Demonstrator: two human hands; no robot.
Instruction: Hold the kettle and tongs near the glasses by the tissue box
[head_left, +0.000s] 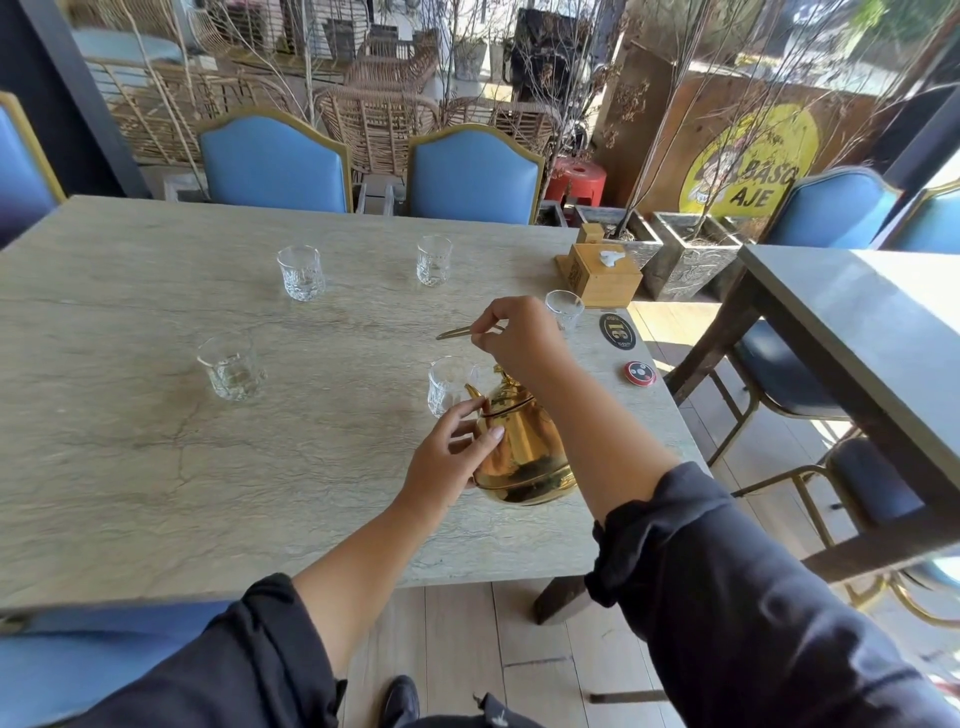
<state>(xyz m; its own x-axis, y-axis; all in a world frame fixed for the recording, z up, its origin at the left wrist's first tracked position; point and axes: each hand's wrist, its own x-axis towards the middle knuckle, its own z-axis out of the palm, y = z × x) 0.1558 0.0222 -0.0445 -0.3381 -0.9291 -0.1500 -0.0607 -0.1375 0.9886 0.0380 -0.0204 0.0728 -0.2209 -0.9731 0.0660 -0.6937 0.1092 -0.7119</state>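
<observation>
A shiny gold kettle (524, 452) stands near the right edge of the stone-topped table (156, 441). My left hand (449, 457) touches the kettle's left side, thumb on its shoulder and fingers near the spout. My right hand (519, 335) is above the kettle and pinches its thin gold handle (457, 332), raised over the lid. An empty cut glass (449, 387) sits just behind the spout.
More empty glasses stand at the near left (231, 369), far left (301, 273), far middle (434, 260) and behind my right hand (565, 309). A wooden tissue box (597, 275), a number badge (617, 332) and a red call button (640, 372) lie at the right. Blue chairs surround the table.
</observation>
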